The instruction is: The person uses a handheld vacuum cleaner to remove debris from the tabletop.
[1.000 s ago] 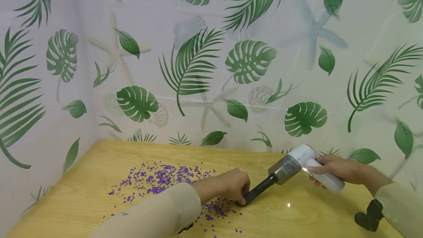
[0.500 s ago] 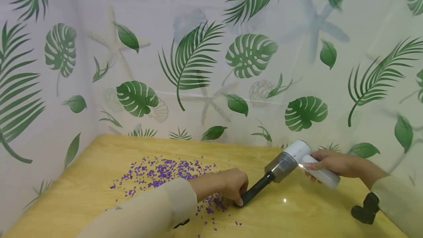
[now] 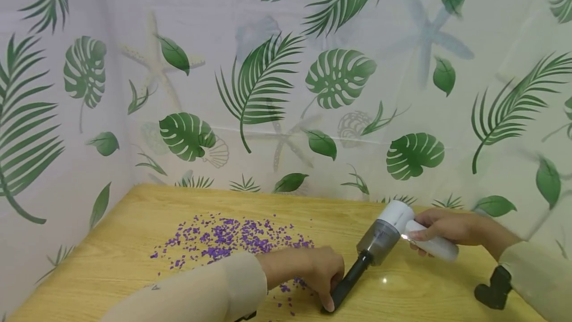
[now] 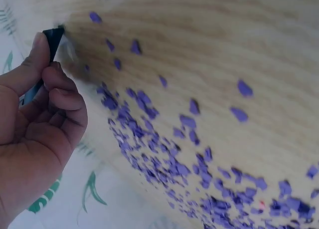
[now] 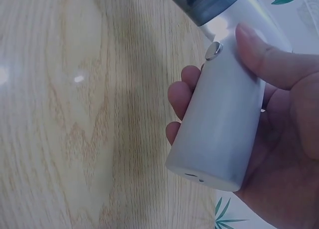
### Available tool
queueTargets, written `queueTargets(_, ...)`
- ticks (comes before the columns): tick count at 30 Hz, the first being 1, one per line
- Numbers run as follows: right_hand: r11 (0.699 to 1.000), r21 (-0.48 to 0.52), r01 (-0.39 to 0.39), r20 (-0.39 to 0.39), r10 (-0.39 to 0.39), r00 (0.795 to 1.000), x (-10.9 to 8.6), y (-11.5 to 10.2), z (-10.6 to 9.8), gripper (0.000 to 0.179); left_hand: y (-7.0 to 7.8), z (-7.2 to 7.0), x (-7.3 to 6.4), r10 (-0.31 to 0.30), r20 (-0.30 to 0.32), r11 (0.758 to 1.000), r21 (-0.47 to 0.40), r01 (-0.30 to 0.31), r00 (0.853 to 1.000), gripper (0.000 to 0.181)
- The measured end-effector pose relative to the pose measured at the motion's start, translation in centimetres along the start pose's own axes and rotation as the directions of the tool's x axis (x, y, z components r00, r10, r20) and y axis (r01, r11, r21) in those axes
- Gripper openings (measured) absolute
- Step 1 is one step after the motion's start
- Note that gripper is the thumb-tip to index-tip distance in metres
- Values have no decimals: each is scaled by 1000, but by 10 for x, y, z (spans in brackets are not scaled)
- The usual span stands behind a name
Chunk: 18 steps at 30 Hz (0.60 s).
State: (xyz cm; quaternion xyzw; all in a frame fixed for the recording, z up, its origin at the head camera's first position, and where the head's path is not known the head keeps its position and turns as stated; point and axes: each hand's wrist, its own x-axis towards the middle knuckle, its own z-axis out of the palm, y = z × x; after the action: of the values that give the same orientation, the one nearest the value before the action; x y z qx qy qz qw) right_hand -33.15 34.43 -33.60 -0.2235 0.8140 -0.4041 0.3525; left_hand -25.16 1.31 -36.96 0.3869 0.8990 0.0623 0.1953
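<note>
A white handheld vacuum cleaner with a smoky clear dust cup and a long black nozzle slants down to the wooden table. My right hand grips its white handle, the thumb lying near a round silver button in the right wrist view. With thumb and fingers, my left hand pinches the nozzle close to its tip, which is right at the tabletop. Small purple paper bits lie scattered behind and left of the left hand; the left forearm hides part of them. In the left wrist view, several bits lie near the nozzle.
The wooden table meets a pale wall covering printed with green leaves and starfish along its back and left edges. A black strap mount sits at the right sleeve.
The left hand and nozzle tip have moved toward the table's near side, and the vacuum has turned to point more steeply down. Fewer purple bits show near the nozzle.
</note>
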Motion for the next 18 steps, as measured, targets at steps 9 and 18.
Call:
queueTargets(9,1000,4,-9,1,9,1000,-6,3,0,28,10,4,5,-58,-39,998,14,58,998,31)
queueTargets(18,994,-56,-93,-156,84,984,-15,-1,-19,37,-1,-10,32,-110,-162,987,101,127,981,26)
